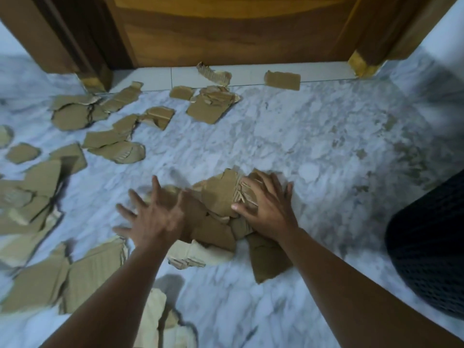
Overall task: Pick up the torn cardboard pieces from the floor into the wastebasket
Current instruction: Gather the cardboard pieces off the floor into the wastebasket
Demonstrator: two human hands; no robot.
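Note:
A heap of torn brown cardboard pieces point(216, 197) lies on the marble floor in front of me. My right hand point(263, 207) presses flat on the heap's right side, fingers spread over a corrugated scrap. My left hand point(153, 217) is spread open at the heap's left edge, its thumb touching a piece, and looks blurred. A black perforated wastebasket point(429, 247) stands at the right edge, only partly in view. Many more cardboard pieces point(72, 114) are scattered over the left and far floor.
A closed wooden door point(226, 31) and its frame stand across the far side, above a pale threshold strip point(155, 76). Single scraps point(282, 80) lie by the threshold. Large flat pieces point(62, 277) cover the floor at near left. White-grey marble floor point(313, 136) spreads between heap and door.

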